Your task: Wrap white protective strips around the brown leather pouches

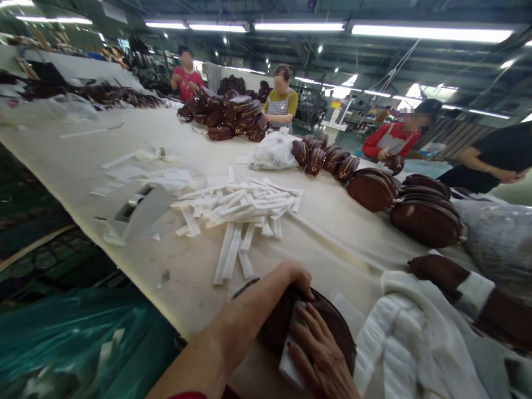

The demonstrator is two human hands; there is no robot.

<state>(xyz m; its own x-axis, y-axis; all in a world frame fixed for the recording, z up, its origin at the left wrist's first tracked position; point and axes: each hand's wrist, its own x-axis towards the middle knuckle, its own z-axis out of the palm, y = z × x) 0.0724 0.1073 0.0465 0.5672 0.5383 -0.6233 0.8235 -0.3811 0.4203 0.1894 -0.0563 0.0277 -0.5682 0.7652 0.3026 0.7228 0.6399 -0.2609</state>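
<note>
A: Begin at the left edge; what is logged?

B: Crumpled teal plastic [137, 327], low, beside the table edge; on the pale table [187, 282], a dispenser-like object [143, 208], details blurred; then a loose heap of white strips [241, 202], several overlapping; behind it, a stack of brown bags [233, 113], with a person in a checked apron [279, 106] just right of it.

A: Left hand?

B: Left hand [294, 275] bent over the top of a dark brown bag [276, 330]; one fingertip rests on the bag; the other fingers are hidden, so cannot tell whether they pinch it.

A: Position of that bag?

B: Near edge of the table, directly before the wearer, under both hands.

A: Right hand?

B: Right hand [322, 352] laid over a white piece [288, 366] against the bag; fingers extended, slightly spread.

A: Further right?

B: A rumpled white cloth [409, 327], near the bag; beyond it, rounded brown bags [426, 219] in a row; last, clear plastic [505, 238], crumpled.
</note>
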